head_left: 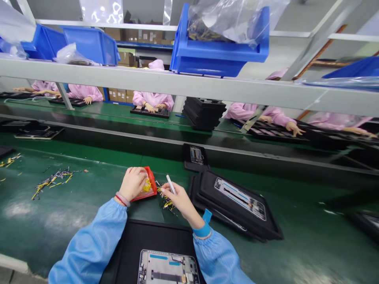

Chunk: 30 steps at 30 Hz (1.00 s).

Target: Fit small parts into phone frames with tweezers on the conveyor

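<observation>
My left hand (134, 184) reaches over the left side of a small red tray (152, 182) with yellow pieces (147, 185) in it. Its fingers are curled down, and what they pinch, if anything, is hidden. Between the fingers of my right hand (179, 201) are light-coloured tweezers (170, 184), their upper end pointing up. A pile of thin black and yellow strips (167, 202) lies on the table just left of that hand. Nearest me, below both hands, a phone-like frame with circuitry (168, 267) rests on a black tray (154, 232).
Stacked black trays (237, 197) carrying another device frame stand to the right, with a smaller black tray (194, 157) behind. More strips (55, 181) lie scattered at left. A shelf rail (148, 81) with blue bins (219, 51) crosses above. Co-workers in pink sit opposite.
</observation>
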Each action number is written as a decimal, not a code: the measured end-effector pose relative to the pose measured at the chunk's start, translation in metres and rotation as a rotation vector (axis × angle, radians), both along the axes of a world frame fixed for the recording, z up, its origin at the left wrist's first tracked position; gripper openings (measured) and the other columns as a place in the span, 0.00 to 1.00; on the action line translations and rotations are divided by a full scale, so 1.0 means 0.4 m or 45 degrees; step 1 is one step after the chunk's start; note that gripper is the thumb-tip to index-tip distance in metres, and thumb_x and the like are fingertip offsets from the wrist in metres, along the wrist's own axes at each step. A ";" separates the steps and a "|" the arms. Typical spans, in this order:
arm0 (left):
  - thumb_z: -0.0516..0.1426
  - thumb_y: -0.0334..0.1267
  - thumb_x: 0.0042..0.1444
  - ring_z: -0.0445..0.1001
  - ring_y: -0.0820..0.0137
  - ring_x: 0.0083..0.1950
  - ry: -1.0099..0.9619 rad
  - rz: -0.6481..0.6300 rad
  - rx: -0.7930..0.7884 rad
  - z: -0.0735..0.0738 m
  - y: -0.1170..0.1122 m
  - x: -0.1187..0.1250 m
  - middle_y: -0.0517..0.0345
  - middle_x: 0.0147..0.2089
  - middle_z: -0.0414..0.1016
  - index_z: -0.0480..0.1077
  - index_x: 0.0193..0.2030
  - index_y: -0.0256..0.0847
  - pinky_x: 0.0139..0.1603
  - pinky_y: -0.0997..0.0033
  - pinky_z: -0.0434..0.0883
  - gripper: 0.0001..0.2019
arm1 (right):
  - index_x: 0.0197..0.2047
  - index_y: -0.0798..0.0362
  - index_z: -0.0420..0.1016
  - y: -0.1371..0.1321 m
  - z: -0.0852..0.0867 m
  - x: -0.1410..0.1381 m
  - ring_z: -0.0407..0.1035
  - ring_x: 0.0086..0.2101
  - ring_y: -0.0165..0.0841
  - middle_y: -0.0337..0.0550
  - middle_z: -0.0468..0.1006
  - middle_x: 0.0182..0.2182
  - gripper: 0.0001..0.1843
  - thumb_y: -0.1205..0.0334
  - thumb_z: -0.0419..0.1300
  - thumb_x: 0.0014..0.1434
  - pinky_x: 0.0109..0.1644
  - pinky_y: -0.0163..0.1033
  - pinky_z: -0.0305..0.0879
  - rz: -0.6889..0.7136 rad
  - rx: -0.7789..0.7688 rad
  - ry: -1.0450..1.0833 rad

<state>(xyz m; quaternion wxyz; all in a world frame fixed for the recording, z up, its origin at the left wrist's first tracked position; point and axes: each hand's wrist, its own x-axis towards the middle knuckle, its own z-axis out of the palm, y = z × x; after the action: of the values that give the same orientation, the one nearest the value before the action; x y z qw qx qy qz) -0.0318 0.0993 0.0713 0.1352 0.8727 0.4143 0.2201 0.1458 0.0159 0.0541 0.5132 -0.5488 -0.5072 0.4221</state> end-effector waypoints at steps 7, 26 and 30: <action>0.52 0.36 0.58 0.76 0.66 0.41 -0.360 -0.129 -0.336 0.000 -0.068 0.027 0.54 0.40 0.78 0.73 0.39 0.39 0.44 0.68 0.71 0.09 | 0.30 0.52 0.68 -0.070 0.031 -0.010 0.48 0.13 0.22 0.33 0.67 0.17 0.19 0.45 0.63 0.45 0.15 0.30 0.39 -0.126 -0.128 0.237; 0.57 0.43 0.53 0.70 0.71 0.32 -0.925 -0.254 -1.160 0.018 -0.293 0.058 0.61 0.28 0.71 0.66 0.30 0.39 0.38 0.72 0.68 0.10 | 0.25 0.53 0.70 -0.279 0.011 0.007 0.55 0.21 0.27 0.34 0.66 0.19 0.24 0.39 0.65 0.47 0.23 0.33 0.50 0.010 -0.270 0.096; 0.52 0.33 0.53 0.68 0.72 0.30 -0.398 -0.428 -0.939 -0.023 -0.361 0.019 0.61 0.27 0.71 0.66 0.28 0.39 0.35 0.74 0.66 0.05 | 0.24 0.54 0.71 -0.310 -0.018 0.053 0.53 0.18 0.26 0.35 0.66 0.18 0.29 0.33 0.63 0.45 0.22 0.34 0.50 -0.189 -0.365 0.326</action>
<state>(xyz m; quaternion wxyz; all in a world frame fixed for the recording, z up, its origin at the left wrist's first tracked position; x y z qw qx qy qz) -0.0240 -0.0452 0.0621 0.5330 0.7775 0.2918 0.1619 0.1669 -0.1083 0.0471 0.5199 -0.5938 -0.3308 0.5174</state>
